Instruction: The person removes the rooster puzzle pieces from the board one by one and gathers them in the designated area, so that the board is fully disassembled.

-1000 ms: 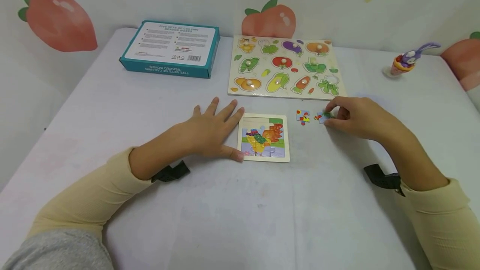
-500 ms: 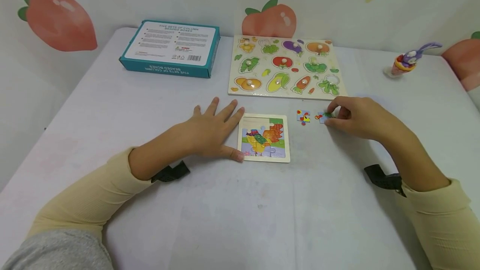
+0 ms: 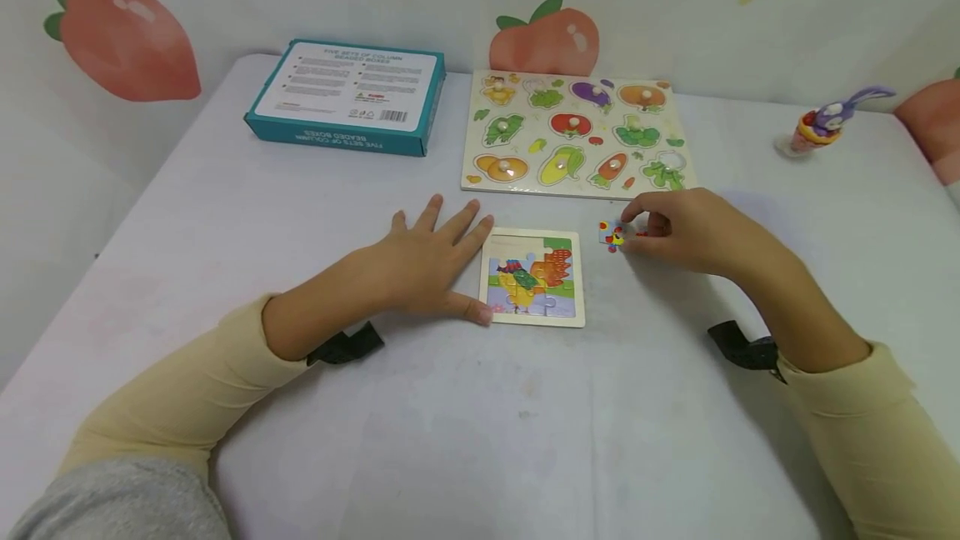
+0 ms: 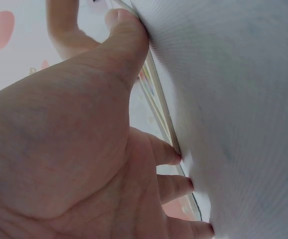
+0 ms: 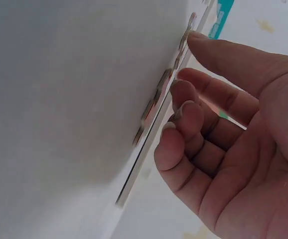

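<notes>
A small square jigsaw puzzle (image 3: 532,319) in a pale wooden frame lies in the middle of the table, showing a bird picture with bare wood at its upper left. My left hand (image 3: 420,269) is spread beside it, with the thumb and index finger at the frame's left edge. To the right of the frame, my right hand (image 3: 697,232) pinches a puzzle piece (image 3: 607,232) between thumb and index finger. Another piece (image 3: 642,233) is mostly hidden behind those fingers. In the right wrist view, the thumb (image 5: 199,42) meets a thin piece (image 5: 192,21) and the other fingers are curled.
A vegetable knob puzzle board (image 3: 536,144) lies behind the pieces. At the back left is a teal box (image 3: 345,98). A small purple-topped figure (image 3: 817,125) stands at the back right. A fruit-patterned cloth (image 3: 660,15) hangs behind the table.
My right hand has shifted left from the right-hand piece to the left-hand one. The left hand stays at the frame. The head view has turned slightly.
</notes>
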{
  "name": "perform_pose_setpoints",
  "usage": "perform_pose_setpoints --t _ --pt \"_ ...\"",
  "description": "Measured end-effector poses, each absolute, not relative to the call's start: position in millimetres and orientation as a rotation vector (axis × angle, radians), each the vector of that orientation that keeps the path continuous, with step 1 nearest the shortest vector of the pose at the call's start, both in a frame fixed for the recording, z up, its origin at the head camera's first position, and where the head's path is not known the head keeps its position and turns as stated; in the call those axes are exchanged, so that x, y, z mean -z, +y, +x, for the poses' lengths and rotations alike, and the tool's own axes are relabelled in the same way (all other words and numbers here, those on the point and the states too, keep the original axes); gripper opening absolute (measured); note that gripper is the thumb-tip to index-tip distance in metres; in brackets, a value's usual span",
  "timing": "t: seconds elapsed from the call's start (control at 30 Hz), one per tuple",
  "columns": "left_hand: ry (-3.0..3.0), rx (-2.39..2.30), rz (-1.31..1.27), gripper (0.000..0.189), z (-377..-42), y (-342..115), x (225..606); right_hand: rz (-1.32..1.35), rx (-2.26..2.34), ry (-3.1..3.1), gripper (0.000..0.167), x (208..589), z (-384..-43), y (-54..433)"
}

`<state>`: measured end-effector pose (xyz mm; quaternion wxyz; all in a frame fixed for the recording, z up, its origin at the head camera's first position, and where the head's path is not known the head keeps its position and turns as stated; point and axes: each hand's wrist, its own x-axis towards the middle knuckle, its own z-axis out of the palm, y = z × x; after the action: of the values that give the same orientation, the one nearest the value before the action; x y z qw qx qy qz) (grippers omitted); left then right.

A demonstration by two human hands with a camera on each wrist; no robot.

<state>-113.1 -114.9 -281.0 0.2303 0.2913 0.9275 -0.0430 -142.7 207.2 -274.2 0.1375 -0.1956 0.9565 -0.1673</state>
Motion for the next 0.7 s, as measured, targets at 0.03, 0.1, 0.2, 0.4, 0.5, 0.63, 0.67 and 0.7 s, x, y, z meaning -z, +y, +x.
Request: perform_pose_setpoints --t 0.03,0.1,0.2,0.4,0.5,0.63,0.67,0.7 --pt "2.552 0.118 0.802 0.120 -113.0 -114.6 281.1 -0.570 0.481 2.766 0.025 274.2 -143.2 205.6" --pt "2.554 0.117 0.800 0.120 -112.9 -114.2 281.5 -0.568 0.475 2.763 0.024 273.8 -143.5 203.2" --pt "2.554 0.118 0.798 0.120 -113.1 -113.9 281.7 -0.555 0.469 2.762 0.024 273.2 -143.2 201.4" --pt "2.548 0.117 0.794 0.120 -112.7 -113.9 281.2 -0.554 0.472 2.757 0.025 272.6 -142.5 200.5" --pt "2.545 0.118 0.789 0.120 -112.5 -113.8 280.9 -0.563 0.476 2.757 0.024 272.0 -142.3 200.5" --pt "2.550 0.121 0.792 0.119 -112.6 -113.8 280.7 -0.588 0.493 2.761 0.022 271.0 -140.6 198.7" --pt "2.552 0.121 0.795 0.119 -112.8 -113.7 280.8 -0.596 0.505 2.754 0.022 270.3 -139.6 197.5" --pt "2.553 0.120 0.798 0.119 -112.9 -113.6 280.9 -0.611 0.513 2.750 0.021 269.6 -138.6 195.8"
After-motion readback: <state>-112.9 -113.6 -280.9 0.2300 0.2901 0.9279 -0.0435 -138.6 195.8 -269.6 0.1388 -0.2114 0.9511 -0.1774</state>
